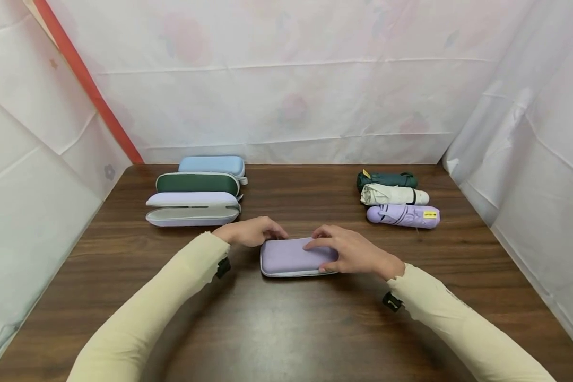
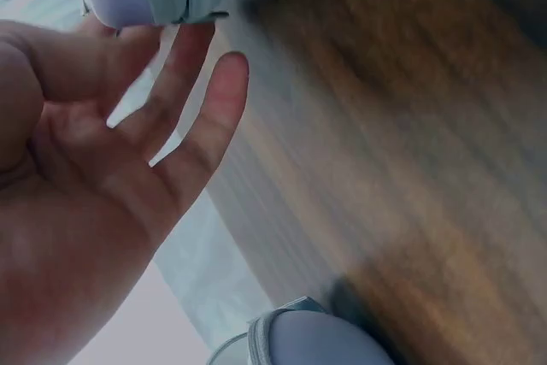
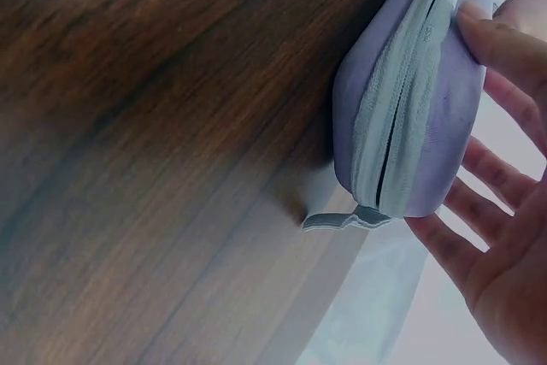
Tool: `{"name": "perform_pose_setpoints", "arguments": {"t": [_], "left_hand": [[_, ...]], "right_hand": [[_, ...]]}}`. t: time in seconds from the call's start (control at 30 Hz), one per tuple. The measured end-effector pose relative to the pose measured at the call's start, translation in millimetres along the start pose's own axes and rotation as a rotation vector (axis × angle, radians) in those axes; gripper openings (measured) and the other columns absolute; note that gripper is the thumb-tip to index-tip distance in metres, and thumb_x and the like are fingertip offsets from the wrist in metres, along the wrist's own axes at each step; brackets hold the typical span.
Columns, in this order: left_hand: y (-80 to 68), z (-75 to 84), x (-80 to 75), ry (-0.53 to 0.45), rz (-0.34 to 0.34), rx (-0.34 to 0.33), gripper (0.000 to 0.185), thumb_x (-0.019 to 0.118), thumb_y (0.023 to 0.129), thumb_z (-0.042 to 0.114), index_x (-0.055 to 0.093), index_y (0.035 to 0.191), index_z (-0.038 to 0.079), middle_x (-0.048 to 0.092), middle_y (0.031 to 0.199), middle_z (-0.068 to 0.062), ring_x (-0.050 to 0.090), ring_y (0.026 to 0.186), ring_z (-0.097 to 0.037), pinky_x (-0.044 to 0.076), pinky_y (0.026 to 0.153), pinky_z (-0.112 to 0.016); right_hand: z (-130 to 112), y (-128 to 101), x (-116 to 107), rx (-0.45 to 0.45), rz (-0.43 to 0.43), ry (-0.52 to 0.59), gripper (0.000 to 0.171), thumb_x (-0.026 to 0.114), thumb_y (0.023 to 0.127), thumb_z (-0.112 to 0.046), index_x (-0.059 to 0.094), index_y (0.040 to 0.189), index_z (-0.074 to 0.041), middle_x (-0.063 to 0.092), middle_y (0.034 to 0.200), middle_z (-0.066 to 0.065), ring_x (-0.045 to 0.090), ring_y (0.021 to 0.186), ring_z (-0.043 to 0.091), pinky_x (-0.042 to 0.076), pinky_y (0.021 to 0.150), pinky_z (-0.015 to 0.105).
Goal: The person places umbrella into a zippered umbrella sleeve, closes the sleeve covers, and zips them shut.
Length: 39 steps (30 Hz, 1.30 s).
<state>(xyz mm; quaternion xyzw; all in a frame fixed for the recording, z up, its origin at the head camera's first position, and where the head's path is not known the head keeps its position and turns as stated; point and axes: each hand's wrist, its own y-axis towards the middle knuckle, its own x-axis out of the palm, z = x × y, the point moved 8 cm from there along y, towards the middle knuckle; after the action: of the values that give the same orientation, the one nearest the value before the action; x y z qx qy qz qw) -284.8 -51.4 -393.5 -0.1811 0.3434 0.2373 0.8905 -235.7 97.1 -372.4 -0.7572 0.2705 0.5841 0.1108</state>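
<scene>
Dark wooden table (image 1: 286, 329) walled by white sheeting; at centre, lilac zip case (image 1: 292, 257) lying flat and closed. Right hand (image 1: 355, 253) resting on case lid, fingers straight. Left hand (image 1: 250, 232) at case's left end, fingers relaxed, gripping nothing. Far left, four stacked cases (image 1: 196, 193), nearest one open. Far right, three folded umbrellas (image 1: 397, 199), well apart.

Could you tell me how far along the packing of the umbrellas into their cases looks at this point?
Early. The lilac case lies closed between the left hand and the right hand, whose fingers rest on it; its zip looks slightly open. Three folded umbrellas lie unpacked at right. Of three cases at left, the nearest lies open.
</scene>
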Motion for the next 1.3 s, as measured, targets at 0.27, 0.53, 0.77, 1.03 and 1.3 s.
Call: {"name": "perform_pose_setpoints", "arguments": {"t": [0.27, 0.53, 0.77, 1.03, 1.3], "left_hand": [[1.0, 0.8, -2.9, 0.074, -0.088, 0.042, 0.028, 0.049, 0.089, -0.013, 0.066, 0.111, -0.008, 0.068, 0.106, -0.014, 0.061, 0.097, -0.017, 0.048, 0.084, -0.027], [-3.1, -9.5, -4.1, 0.134, -0.083, -0.056, 0.015, 0.053, 0.093, -0.002, 0.067, 0.091, -0.004, 0.06, 0.076, -0.004, 0.048, 0.067, -0.005, 0.042, 0.063, -0.021], [-8.3, -12.9, -4.3, 0.175, -0.069, -0.084, 0.013, 0.057, 0.089, -0.006, 0.068, 0.095, -0.004, 0.065, 0.087, -0.006, 0.055, 0.079, -0.011, 0.048, 0.074, -0.027], [-17.2, -10.0, -5.5, 0.461, 0.083, -0.132, 0.014, 0.06, 0.091, 0.005, 0.073, 0.094, 0.008, 0.068, 0.092, -0.001, 0.06, 0.086, -0.016, 0.048, 0.081, -0.041], [-32.0, 4.8, -5.1, 0.793, 0.293, -0.004, 0.006, 0.069, 0.088, 0.015, 0.074, 0.086, 0.017, 0.059, 0.086, 0.001, 0.051, 0.091, -0.022, 0.033, 0.088, -0.067]], "right_hand": [[0.2, 0.8, 0.6, 0.013, -0.022, 0.006, 0.047, 0.076, 0.081, -0.035, 0.063, 0.124, -0.023, 0.053, 0.122, 0.003, 0.053, 0.106, 0.017, 0.046, 0.087, 0.038], [-0.4, 1.0, 1.4, 0.014, -0.029, 0.008, 0.046, 0.076, 0.081, -0.035, 0.063, 0.124, -0.024, 0.053, 0.122, 0.003, 0.053, 0.106, 0.017, 0.046, 0.088, 0.038], [-1.0, 2.6, 0.8, 0.03, -0.05, -0.003, 0.046, 0.076, 0.081, -0.035, 0.063, 0.124, -0.024, 0.053, 0.121, 0.003, 0.053, 0.105, 0.018, 0.046, 0.088, 0.039], [-6.5, 6.6, 1.3, 0.009, -0.037, -0.088, 0.05, 0.075, 0.081, -0.04, 0.061, 0.127, -0.026, 0.055, 0.118, 0.004, 0.056, 0.1, 0.019, 0.048, 0.082, 0.039], [-10.2, 10.1, 3.5, 0.023, -0.016, -0.164, 0.05, 0.074, 0.081, -0.045, 0.063, 0.127, -0.028, 0.056, 0.114, 0.006, 0.058, 0.096, 0.022, 0.051, 0.077, 0.039]]}}
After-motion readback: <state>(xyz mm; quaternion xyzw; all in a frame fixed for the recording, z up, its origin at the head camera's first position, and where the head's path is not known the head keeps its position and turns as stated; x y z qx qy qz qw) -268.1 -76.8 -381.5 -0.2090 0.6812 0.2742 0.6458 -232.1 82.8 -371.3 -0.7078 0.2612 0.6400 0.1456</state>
